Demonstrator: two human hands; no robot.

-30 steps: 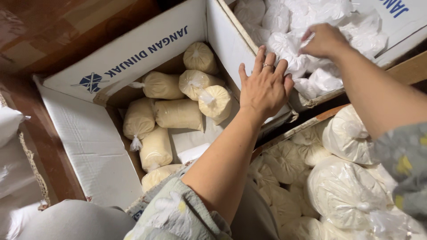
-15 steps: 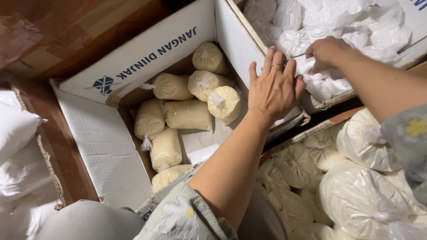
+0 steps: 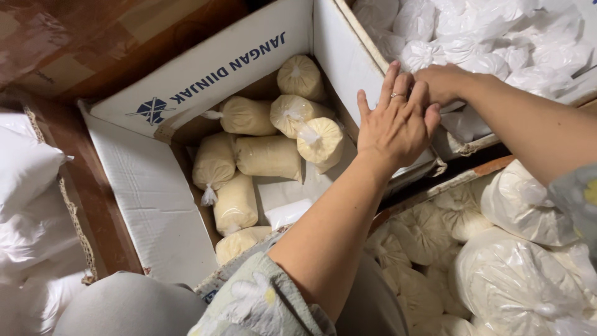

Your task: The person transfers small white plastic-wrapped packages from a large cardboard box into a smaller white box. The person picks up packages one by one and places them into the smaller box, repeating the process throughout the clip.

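My left hand [image 3: 398, 124] is spread flat, fingers apart, with a ring on one finger. It hovers over the wall between the open cardboard box [image 3: 217, 68] and the box of white bags [image 3: 497, 37]. My right hand [image 3: 448, 84] reaches in from the right and lies at the near edge of the white bags, touching my left fingertips. Its fingers are hidden behind my left hand, so I cannot see its grip. Several tied beige bags [image 3: 267, 155] lie in the cardboard box, left of my left hand.
A third box at lower right holds larger cream-coloured plastic bags [image 3: 516, 205]. White sacks [image 3: 25, 180] are stacked at the left edge. Brown wooden floor [image 3: 74, 37] shows at upper left. A grey rounded shape [image 3: 124, 305] sits at the bottom left.
My right hand has drawn back from among the white bags to their near edge, meeting my left hand. My left hand stays spread over the box wall.
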